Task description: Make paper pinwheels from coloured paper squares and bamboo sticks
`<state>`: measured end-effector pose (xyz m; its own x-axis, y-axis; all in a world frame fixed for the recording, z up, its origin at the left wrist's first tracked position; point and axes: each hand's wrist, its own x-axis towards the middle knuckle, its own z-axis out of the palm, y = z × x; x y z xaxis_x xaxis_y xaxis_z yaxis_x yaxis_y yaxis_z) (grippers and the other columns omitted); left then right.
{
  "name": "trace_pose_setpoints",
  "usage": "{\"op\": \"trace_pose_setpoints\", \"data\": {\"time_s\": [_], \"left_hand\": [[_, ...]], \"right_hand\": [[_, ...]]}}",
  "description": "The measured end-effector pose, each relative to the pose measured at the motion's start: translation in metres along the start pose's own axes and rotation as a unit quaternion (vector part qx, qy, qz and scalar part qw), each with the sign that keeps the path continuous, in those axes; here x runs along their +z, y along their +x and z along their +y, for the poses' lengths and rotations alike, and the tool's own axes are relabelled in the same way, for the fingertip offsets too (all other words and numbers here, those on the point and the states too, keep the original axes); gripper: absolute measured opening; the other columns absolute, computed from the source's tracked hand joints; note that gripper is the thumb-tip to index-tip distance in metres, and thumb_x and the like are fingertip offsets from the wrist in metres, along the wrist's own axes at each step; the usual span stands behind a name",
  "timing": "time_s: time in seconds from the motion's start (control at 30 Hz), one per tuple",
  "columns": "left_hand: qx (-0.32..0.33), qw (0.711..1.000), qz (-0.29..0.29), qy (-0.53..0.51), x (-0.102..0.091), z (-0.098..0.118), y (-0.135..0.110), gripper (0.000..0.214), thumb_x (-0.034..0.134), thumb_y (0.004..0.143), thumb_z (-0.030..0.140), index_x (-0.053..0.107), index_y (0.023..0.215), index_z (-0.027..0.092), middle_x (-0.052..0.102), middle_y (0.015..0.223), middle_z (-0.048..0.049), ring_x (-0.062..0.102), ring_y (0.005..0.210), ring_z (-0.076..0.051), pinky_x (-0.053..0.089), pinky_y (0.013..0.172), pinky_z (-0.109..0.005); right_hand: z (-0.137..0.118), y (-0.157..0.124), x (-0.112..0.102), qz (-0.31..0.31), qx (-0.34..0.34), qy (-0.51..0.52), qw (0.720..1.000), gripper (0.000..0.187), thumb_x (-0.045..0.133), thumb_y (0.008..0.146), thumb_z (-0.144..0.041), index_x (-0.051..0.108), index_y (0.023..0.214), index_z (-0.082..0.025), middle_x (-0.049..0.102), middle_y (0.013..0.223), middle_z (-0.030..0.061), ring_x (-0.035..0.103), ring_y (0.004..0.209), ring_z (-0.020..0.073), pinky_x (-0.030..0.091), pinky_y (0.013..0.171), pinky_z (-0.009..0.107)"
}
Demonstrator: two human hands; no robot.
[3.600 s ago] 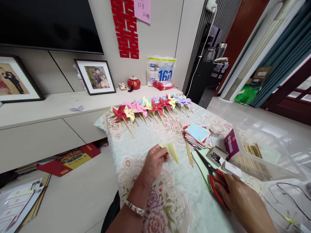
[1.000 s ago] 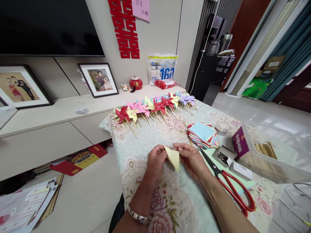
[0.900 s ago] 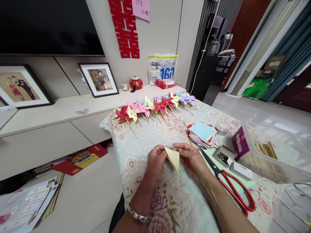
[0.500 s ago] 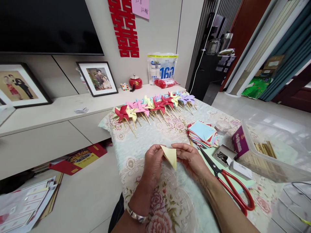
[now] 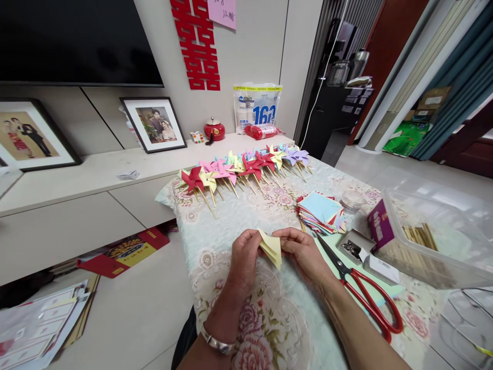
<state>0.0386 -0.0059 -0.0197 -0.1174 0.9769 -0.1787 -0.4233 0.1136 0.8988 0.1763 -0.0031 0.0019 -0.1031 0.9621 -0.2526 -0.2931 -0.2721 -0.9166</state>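
Note:
Between my two hands is a pale yellow piece of paper point(image 5: 272, 250), folded so that its layers part a little at the lower left. My left hand point(image 5: 245, 257) pinches its left side, and my right hand point(image 5: 298, 249) grips the right edge with thumb and fingers. Both hands are above the flowered tablecloth point(image 5: 215, 298). Right of my right hand lie open scissors point(image 5: 362, 288) with red handles. A stack of colored paper squares point(image 5: 321, 210) sits just beyond them. Farther back, paper pinwheels point(image 5: 246, 167) on sticks lie in a row.
A small box of metal fasteners point(image 5: 352, 246) and a clear plastic bin point(image 5: 431, 262) holding wooden sticks stand on the right. Behind the table runs a white cabinet point(image 5: 96, 174) with framed photos point(image 5: 154, 124), a red jar point(image 5: 214, 129) and a bag of cups point(image 5: 257, 109).
The folded yellow paper has turned slightly and its layers now show apart at the lower edge. My left hand has shifted a little to the right.

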Motion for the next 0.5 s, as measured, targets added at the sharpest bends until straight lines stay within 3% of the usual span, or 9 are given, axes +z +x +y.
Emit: {"op": "trace_pose_setpoints", "data": {"time_s": [0.17, 0.3, 0.5], "left_hand": [[-0.013, 0.999, -0.038, -0.019, -0.003, 0.0016, -0.0011, 0.029, 0.065, 0.081, 0.047, 0.066, 0.078, 0.018, 0.065, 0.067, -0.0028, 0.061, 0.061, -0.018, 0.047, 0.055, -0.027], [-0.019, 0.998, -0.048, -0.038, -0.005, -0.0012, 0.0, 0.043, 0.062, 0.082, 0.058, 0.067, 0.087, 0.016, 0.07, 0.071, -0.0071, 0.066, 0.066, -0.021, 0.048, 0.055, -0.028], [-0.002, 0.997, -0.07, -0.031, -0.0053, -0.0021, 0.0, 0.034, 0.064, 0.082, 0.051, 0.063, 0.079, 0.018, 0.068, 0.072, -0.0052, 0.065, 0.067, -0.019, 0.047, 0.054, -0.026]], "right_hand": [[0.0027, 0.0026, -0.002, 0.015, -0.007, -0.01, 1.0, 0.012, 0.078, 0.058, -0.025, 0.072, 0.067, -0.019, 0.068, 0.063, -0.0005, 0.056, 0.058, 0.0144, 0.041, 0.059, 0.027], [0.0042, 0.0039, -0.0034, 0.033, -0.013, -0.023, 0.999, 0.027, 0.083, 0.058, -0.033, 0.059, 0.053, -0.02, 0.056, 0.051, -0.0041, 0.046, 0.05, 0.0115, 0.034, 0.053, 0.026], [0.005, 0.004, -0.004, 0.04, -0.01, -0.024, 0.999, 0.028, 0.085, 0.059, -0.037, 0.062, 0.056, -0.02, 0.056, 0.053, -0.0039, 0.044, 0.05, 0.0116, 0.031, 0.052, 0.027]]}}
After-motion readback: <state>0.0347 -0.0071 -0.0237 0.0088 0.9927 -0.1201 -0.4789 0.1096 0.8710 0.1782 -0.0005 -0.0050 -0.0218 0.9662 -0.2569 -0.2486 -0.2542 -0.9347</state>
